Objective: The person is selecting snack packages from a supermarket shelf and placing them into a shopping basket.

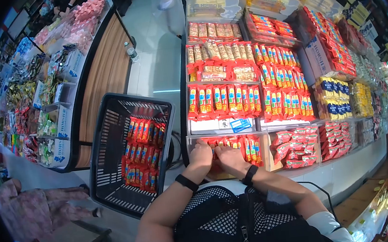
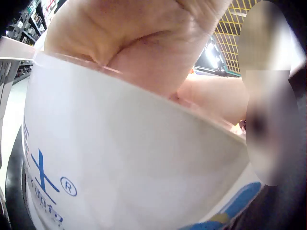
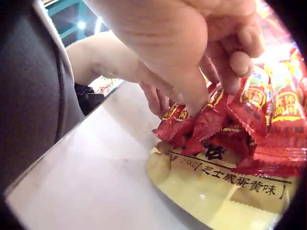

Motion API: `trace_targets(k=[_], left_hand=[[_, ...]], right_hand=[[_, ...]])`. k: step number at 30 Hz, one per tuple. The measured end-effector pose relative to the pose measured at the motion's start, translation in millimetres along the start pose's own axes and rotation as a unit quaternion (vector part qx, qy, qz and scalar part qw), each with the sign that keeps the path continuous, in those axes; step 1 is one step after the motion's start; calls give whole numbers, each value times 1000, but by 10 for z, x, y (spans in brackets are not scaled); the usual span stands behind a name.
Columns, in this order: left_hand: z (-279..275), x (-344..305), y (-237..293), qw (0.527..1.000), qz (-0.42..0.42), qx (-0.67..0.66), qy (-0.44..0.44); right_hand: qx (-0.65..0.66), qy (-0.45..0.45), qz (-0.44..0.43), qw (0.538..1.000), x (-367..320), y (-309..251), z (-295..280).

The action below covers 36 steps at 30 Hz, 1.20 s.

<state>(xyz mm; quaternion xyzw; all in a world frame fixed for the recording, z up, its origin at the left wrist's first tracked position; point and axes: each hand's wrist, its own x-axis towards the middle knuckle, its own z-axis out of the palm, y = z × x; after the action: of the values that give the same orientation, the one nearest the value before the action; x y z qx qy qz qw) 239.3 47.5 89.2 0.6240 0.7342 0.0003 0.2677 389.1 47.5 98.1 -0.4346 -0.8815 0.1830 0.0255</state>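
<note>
Both hands reach into a front bin of red-wrapped snack bars (image 1: pixel 252 149). My left hand (image 1: pixel 201 155) is inside the bin's left end; in the right wrist view its fingers (image 3: pixel 156 98) curl at the end of a wrapped bar. In the left wrist view the bin's white wall (image 2: pixel 120 143) hides its fingertips. Beside it, my right hand (image 1: pixel 232 158) has its thumb and bent fingers round a red snack bar (image 3: pixel 213 112). More bars (image 3: pixel 285 103) lie alongside in a row. Under them shows a yellow printed bag (image 3: pixel 216 191).
Left of the bin stands a black basket (image 1: pixel 99 161) holding rows of similar red bars (image 1: pixel 143 152). Tiered bins with snack bars (image 1: pixel 222 99) rise behind. Bins of red packets (image 1: pixel 296 145) adjoin on the right. A bottle (image 1: pixel 131 52) stands on the aisle floor.
</note>
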Motion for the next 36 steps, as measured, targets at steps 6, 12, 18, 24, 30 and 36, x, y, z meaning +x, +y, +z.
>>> trace_targets(k=[6, 12, 18, 24, 30, 36], left_hand=[[-87, 20, 5, 999, 21, -26, -26], [-162, -126, 1, 996, 75, -40, -32], [-150, -151, 3, 997, 69, -17, -15], [-217, -158, -17, 996, 64, -49, -45], [-354, -340, -144, 970, 203, -121, -56], [-878, -438, -370, 926, 255, -256, -110]], right_hand=[[-56, -11, -31, 998, 2, -75, -85], [45, -36, 32, 998, 0, -55, -121], [42, -31, 31, 998, -34, -67, -82], [-22, -49, -5, 999, 4, -48, -54], [-57, -42, -22, 997, 17, -213, -301], [-38, -72, -44, 996, 20, -180, -254]])
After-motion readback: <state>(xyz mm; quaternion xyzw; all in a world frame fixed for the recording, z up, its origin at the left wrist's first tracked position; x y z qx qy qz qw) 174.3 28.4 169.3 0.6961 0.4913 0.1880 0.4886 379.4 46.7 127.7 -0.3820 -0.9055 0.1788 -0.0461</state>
